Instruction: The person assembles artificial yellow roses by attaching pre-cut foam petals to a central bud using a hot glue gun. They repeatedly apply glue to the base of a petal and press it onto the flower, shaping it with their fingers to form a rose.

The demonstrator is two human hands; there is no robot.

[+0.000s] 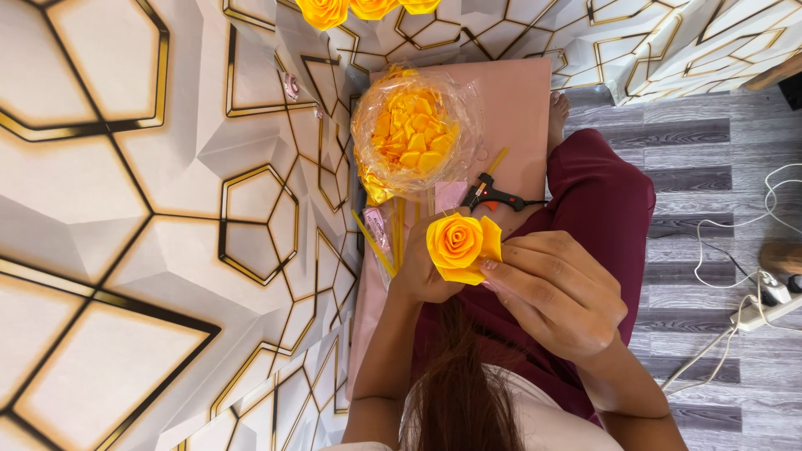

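Note:
A yellow-orange ribbon rose (458, 242) sits between both hands at the centre of the head view. My left hand (422, 276) grips it from below and behind, mostly hidden by the flower. My right hand (555, 292) pinches an outer petal on the rose's right side with its fingertips. Just beyond the hands lie several yellow sticks (393, 234) and a black glue gun (493, 196) on a pink board (522, 108). A clear plastic bag of cut yellow petals (413, 134) rests farther off on the board.
Finished yellow roses (368, 8) lie at the top edge. A white wall with gold hexagon lines (134, 209) fills the left. White cables and a power strip (764, 309) lie on the grey wood floor at right. My maroon-clad leg (601, 200) stretches beside the board.

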